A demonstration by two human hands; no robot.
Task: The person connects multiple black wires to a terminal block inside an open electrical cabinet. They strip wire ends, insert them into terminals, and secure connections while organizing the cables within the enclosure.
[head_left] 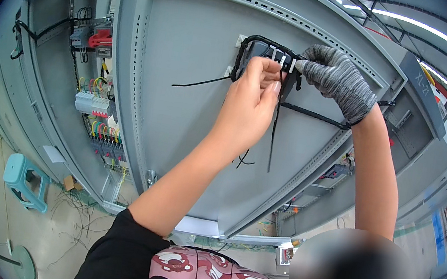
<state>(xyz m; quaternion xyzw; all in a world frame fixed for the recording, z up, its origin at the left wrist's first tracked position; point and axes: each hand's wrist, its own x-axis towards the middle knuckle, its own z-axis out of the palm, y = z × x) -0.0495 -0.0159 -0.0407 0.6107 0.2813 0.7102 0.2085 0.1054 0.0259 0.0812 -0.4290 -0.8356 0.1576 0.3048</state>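
Observation:
On the inner face of a grey cabinet door sits a dark rectangular device (259, 49), framed by a black-wrapped wire bundle (275, 44). My bare left hand (249, 100) is raised in front of it, thumb and fingers pinched at a black cable tie (274, 135) whose long tail hangs straight down. My right hand (336, 78), in a grey knitted glove, closes thumb and finger on the bundle at the device's right side. Another cable tie (200, 82) sticks out to the left. The left fingers cover part of the device.
The perforated door frame (137, 69) surrounds the panel. Left of it, an open cabinet holds breakers and coloured wires (93, 103). A black wire run (314, 115) leads right from the device. A teal stool (26, 182) and loose wires (78, 222) are on the floor.

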